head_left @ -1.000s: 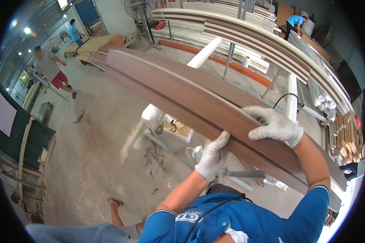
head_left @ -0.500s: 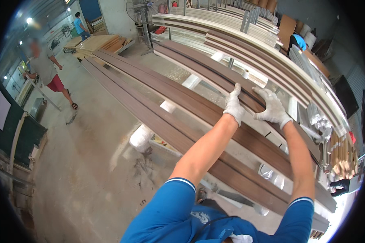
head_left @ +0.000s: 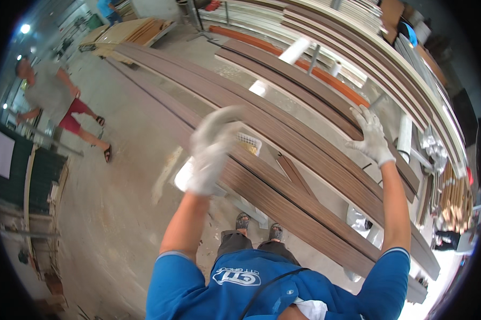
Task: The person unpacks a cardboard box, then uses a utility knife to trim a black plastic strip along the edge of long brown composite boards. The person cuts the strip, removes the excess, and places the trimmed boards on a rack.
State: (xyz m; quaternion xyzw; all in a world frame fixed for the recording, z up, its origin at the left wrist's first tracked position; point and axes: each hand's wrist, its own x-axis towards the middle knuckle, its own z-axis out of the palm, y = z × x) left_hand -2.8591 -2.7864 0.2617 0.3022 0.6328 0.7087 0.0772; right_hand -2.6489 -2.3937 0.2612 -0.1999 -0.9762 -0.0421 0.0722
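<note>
Both of my hands wear pale work gloves. My right hand [head_left: 371,137] is open with fingers spread, at the far long brown board [head_left: 294,79]; whether it presses on the board I cannot tell. My left hand [head_left: 214,152] is smeared by motion, raised in front of the near brown board [head_left: 283,197], and its fingers cannot be read. Between these two boards runs a middle brown board [head_left: 272,120]. All three lie roughly parallel, slanting from far left to near right, with dark grooves along the near and far ones.
White-wrapped supports [head_left: 184,176] carry the boards. Below them sit a white basket [head_left: 256,144] and a short brown piece [head_left: 296,176]. An orange bar [head_left: 336,85] and racked long profiles [head_left: 395,72] lie beyond. Stacked panels [head_left: 131,34] stand far left; a person [head_left: 53,93] walks at left.
My left hand has left the far board and swung left toward me. My right hand stays near that board, fingers spread. The orange bar shows beyond it. The person at left has moved.
</note>
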